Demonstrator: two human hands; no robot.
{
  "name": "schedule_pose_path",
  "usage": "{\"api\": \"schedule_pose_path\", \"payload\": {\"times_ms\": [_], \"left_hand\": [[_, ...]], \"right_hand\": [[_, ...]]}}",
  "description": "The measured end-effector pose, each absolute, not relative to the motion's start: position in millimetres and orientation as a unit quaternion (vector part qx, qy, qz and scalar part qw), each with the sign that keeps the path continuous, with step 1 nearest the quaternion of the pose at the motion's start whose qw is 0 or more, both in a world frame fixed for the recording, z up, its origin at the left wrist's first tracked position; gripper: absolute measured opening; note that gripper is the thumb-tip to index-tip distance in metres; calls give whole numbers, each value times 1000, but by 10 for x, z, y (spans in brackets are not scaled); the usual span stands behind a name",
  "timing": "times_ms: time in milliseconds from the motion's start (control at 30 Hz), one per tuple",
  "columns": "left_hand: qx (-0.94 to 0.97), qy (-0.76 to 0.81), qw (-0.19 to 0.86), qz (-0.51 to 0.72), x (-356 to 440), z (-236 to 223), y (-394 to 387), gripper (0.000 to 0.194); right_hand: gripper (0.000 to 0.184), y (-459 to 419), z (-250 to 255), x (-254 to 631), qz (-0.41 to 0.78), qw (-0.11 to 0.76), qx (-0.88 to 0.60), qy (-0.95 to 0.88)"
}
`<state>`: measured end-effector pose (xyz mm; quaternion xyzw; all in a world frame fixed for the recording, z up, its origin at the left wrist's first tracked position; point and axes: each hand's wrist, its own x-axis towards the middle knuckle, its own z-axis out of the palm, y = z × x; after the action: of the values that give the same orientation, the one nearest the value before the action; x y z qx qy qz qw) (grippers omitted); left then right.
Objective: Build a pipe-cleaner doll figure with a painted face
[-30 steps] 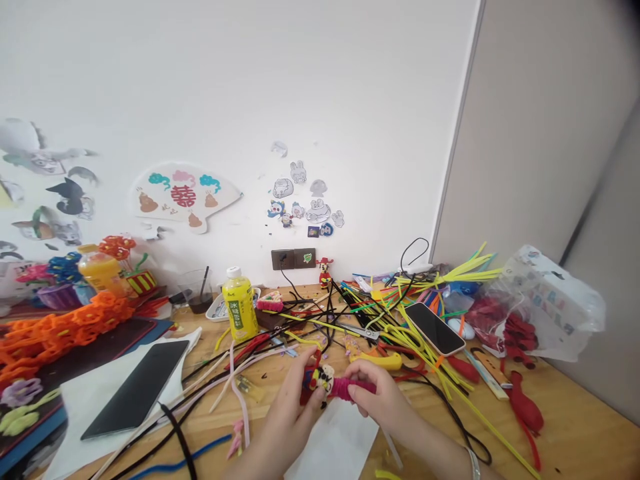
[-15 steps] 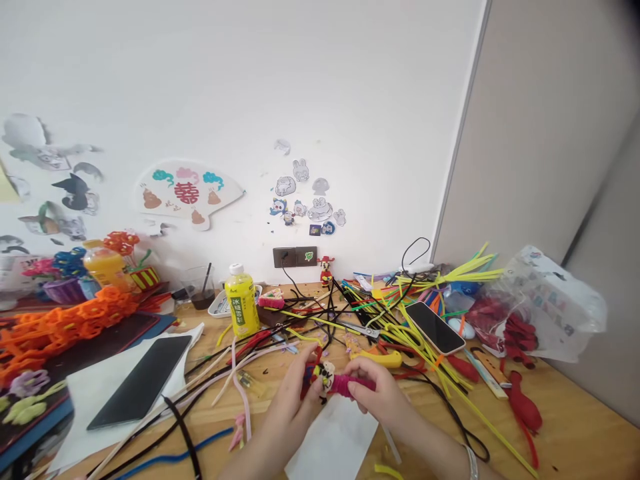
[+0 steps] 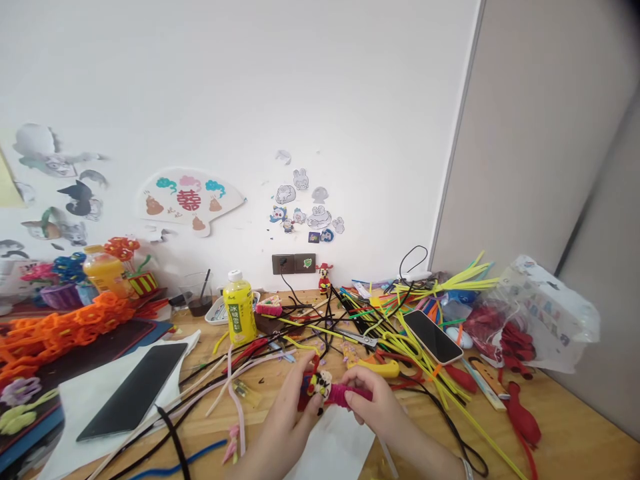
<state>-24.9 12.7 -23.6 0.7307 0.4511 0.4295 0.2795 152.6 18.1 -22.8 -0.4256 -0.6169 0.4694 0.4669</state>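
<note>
Magenta coil [image 3: 338, 395] pinched in R hand [image 3: 376, 402], its end up against small multicol. figure [image 3: 321, 384] gripped in L hand [image 3: 294, 405]; both above white paper [image 3: 333, 445] on wooden worktop [image 3: 575, 430], w/ smartphone [image 3: 433, 337] lying off to R.

Lit brightly and softly, palest across the white wall [image 3: 350, 80] at 12 o'clock; dimmer along the grey partition [image 3: 530, 153] toward 2 o'clock, blackened in the extreme corner; smeared around paper cutouts [image 3: 77, 200] at 9 o'clock.

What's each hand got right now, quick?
Left hand: closed, holding the small multicoloured figure.
Right hand: closed, fingers gripping the magenta wound piece.
</note>
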Motion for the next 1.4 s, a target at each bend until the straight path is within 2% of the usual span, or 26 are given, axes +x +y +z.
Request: {"api": "schedule_pose_path", "payload": {"times_ms": [1400], "left_hand": [[740, 445, 260, 432, -220, -146, 80, 47]], "right_hand": [[12, 177, -242, 1550, 463, 469, -420, -624]]}}
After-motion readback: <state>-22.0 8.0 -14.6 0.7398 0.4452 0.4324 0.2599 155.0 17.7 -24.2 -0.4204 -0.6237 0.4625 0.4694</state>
